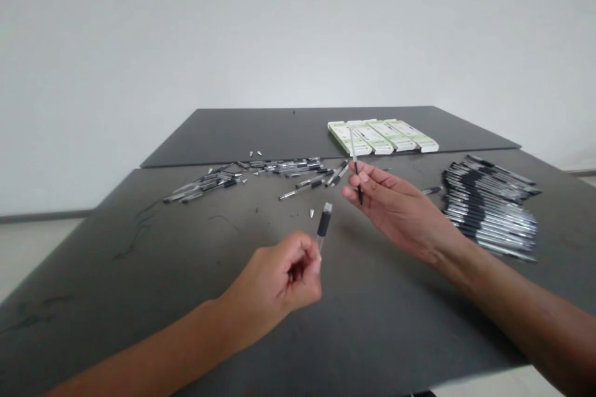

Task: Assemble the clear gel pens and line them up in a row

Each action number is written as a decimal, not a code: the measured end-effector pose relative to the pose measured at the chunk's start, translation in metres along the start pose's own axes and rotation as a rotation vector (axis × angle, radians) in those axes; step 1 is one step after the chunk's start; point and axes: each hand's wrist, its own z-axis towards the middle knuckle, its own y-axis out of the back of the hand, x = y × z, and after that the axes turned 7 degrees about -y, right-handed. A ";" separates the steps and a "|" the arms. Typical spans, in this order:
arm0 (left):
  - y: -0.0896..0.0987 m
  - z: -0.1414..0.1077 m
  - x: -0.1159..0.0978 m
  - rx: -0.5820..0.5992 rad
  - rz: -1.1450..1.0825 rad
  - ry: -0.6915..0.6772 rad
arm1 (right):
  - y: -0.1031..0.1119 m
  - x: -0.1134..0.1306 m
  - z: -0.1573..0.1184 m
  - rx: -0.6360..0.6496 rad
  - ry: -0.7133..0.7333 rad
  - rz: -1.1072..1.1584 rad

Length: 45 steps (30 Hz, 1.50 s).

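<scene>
Left hand (274, 276) up close, fingers (302, 254) curled tight around a black-grip pen piece (324, 223), right hand (391, 208) fingertips (361, 177) pinching a slim pen tube (354, 161), loose pens (488, 205) on dark table (93, 260)

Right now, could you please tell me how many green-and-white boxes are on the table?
4, side by side at the table's far end: leftmost box, second box, third box, rightmost box; none looks hidden.
</scene>
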 end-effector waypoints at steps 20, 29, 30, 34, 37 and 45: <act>-0.026 -0.016 0.008 0.068 0.086 -0.089 | -0.021 0.021 -0.047 0.097 0.167 0.055; -0.028 -0.016 0.013 0.060 0.064 -0.077 | -0.005 0.026 -0.031 0.168 -0.183 0.319; -0.029 -0.015 0.013 0.054 0.059 -0.075 | -0.004 0.026 -0.030 0.192 -0.220 0.343; -0.030 -0.013 0.012 0.047 0.042 -0.052 | -0.001 0.026 -0.028 0.243 -0.235 0.297; -0.030 -0.012 0.011 0.050 0.038 -0.048 | -0.003 0.027 -0.029 0.173 -0.160 0.223; -0.026 -0.016 0.010 0.129 0.092 -0.042 | -0.017 0.026 -0.040 0.017 0.176 0.049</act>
